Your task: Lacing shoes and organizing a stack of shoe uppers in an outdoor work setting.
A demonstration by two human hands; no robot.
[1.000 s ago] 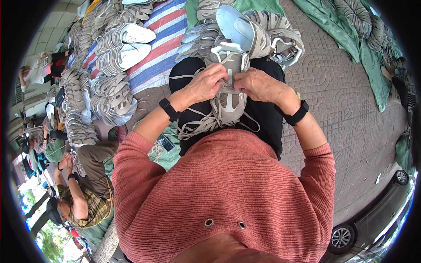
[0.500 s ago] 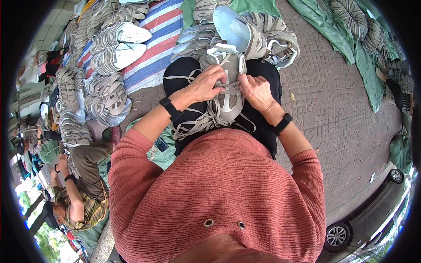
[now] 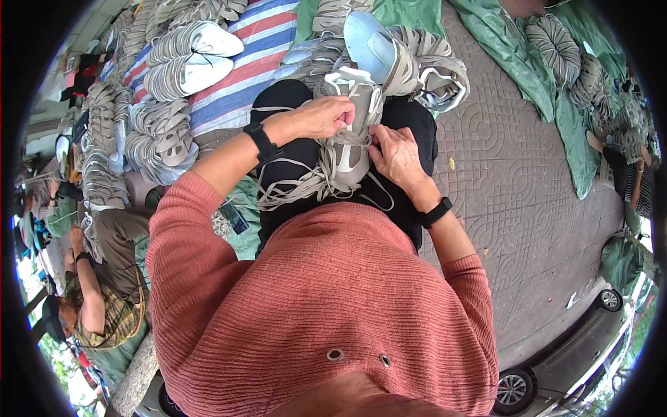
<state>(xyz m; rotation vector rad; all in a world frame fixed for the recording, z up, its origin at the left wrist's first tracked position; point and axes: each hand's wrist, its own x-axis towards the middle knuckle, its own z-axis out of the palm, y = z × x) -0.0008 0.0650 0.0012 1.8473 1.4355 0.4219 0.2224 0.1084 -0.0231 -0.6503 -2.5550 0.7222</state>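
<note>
On my lap lies a grey-beige sneaker upper (image 3: 354, 161), its toe toward me and white lining showing at its collar. My left hand (image 3: 321, 117) is over its left side near the tongue, fingers curled together on a flat grey shoelace, which they partly hide. At the upper's right edge, my right hand (image 3: 399, 156) is closed, thumb and forefinger pinching the side by the lace holes. A loose bundle of shoelaces (image 3: 299, 191) hangs over my left thigh beside the toe.
Beyond my knees stand stacked shoe uppers (image 3: 432, 55) and a pale blue insole-like piece (image 3: 368, 47). More bundles (image 3: 191, 59) lie on a striped sheet (image 3: 260, 31) at left. A co-worker (image 3: 104, 299) sits lower left. Green tarp (image 3: 577, 139) and a parked car (image 3: 563, 358) are right.
My left hand has lifted away from the lace rows and moved up and left. My right hand has moved down slightly along the upper's right edge. The whole view has shifted a little.
</note>
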